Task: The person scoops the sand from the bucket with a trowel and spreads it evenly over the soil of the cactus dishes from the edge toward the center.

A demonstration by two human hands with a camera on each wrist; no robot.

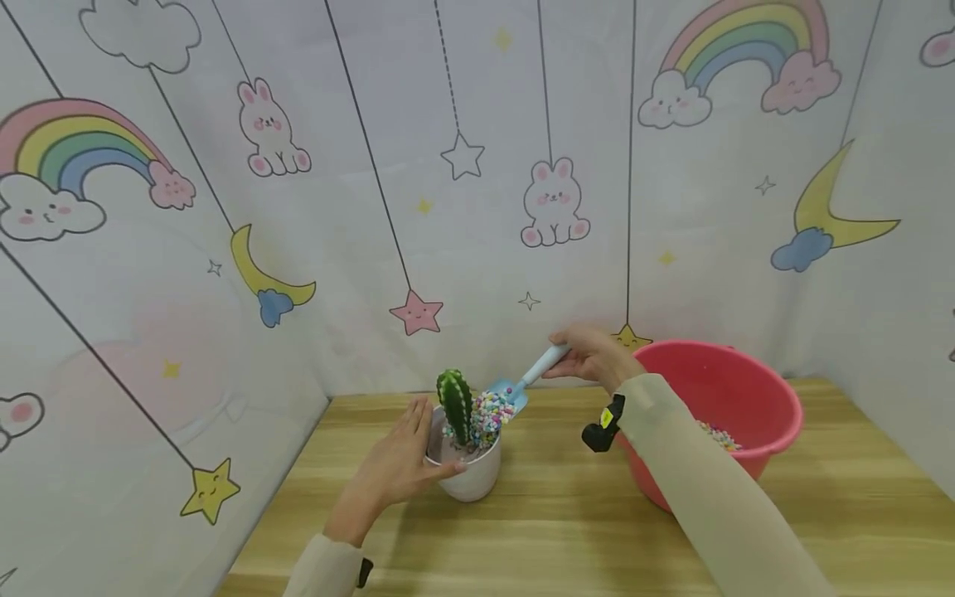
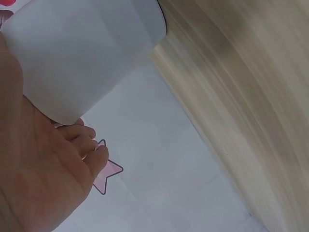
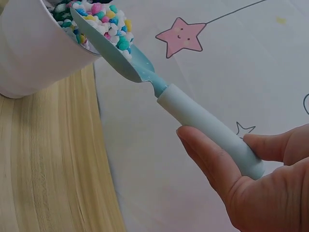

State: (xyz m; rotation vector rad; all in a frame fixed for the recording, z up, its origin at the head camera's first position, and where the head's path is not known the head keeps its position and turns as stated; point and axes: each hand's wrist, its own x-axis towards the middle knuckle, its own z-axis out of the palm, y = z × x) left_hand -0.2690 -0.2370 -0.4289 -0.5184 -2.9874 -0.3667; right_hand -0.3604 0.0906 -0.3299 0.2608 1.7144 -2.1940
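A white flowerpot (image 1: 477, 481) stands on the table with a green cactus (image 1: 456, 406) upright in it. My left hand (image 1: 399, 452) holds the pot from its left side, thumb across the front of the rim and fingers round the far side. In the left wrist view the palm lies against the pot's wall (image 2: 87, 58). My right hand (image 1: 589, 356) grips the pale blue handle of a small trowel (image 3: 207, 125) from above the table. Its blade tilts over the pot's right rim, bearing colourful pebbles (image 3: 108, 21), some of them lying around the cactus.
A pink-red basin (image 1: 746, 390) stands on the right, beneath and beyond my right forearm, with more colourful pebbles (image 1: 719, 435) inside. Behind the wooden table (image 1: 552, 531) hangs a white cloth backdrop (image 1: 477, 249) printed with rainbows, rabbits and stars.
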